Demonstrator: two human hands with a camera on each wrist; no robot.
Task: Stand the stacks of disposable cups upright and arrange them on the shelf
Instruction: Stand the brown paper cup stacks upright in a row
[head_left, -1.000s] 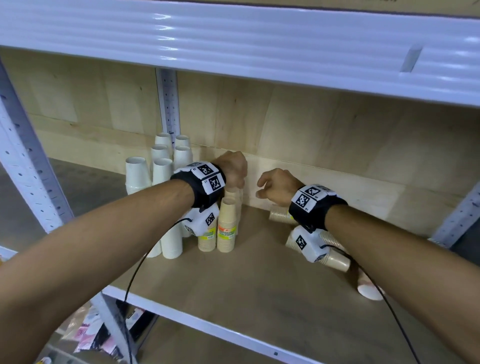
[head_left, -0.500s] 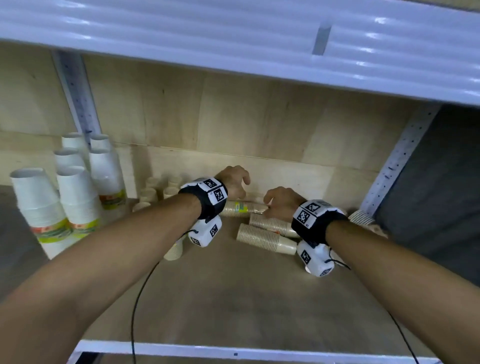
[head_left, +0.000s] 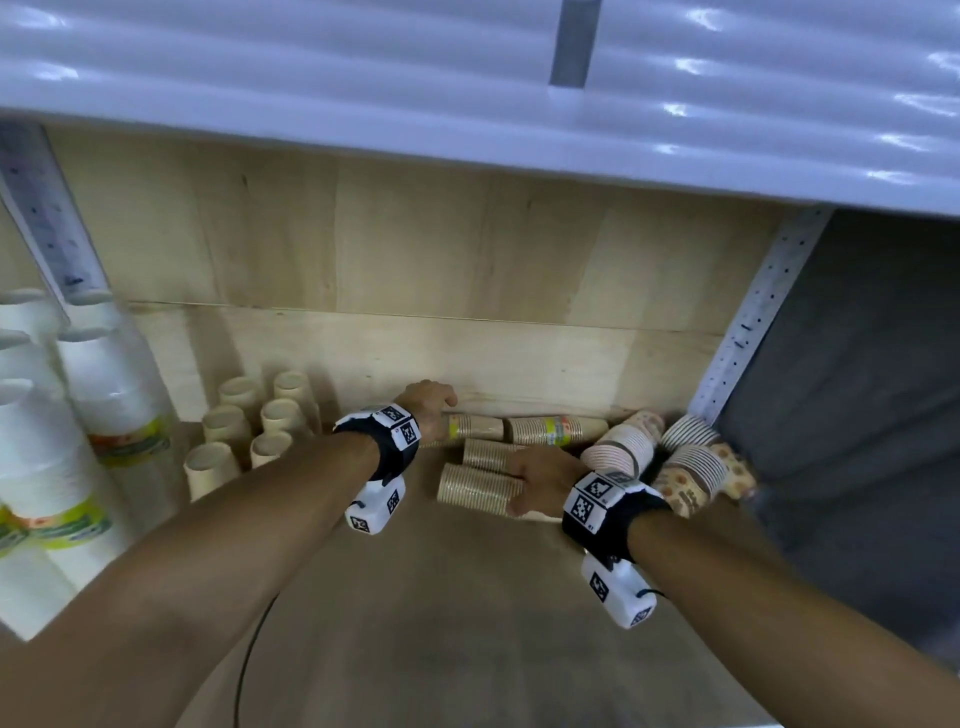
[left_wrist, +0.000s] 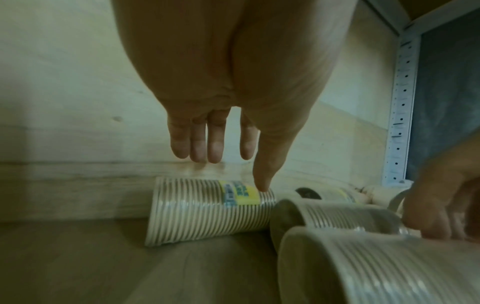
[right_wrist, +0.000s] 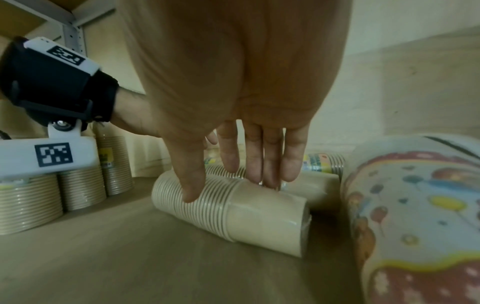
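Reaching over the nearest toppled stack of tan cups (right_wrist: 231, 214), the right hand (head_left: 540, 475) straddles it with spread fingers, thumb in front, fingertips behind; it lies on the shelf (head_left: 467, 623), long axis left-right. Farther back, the left hand (left_wrist: 228, 86) hangs open above a yellow-labelled stack (left_wrist: 207, 209) by the back wall.

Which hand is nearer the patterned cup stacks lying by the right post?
Right. The right hand lies over a plain brown stack directly beside the patterned stacks; the left hand reaches over a labelled stack at the back wall, farther left.
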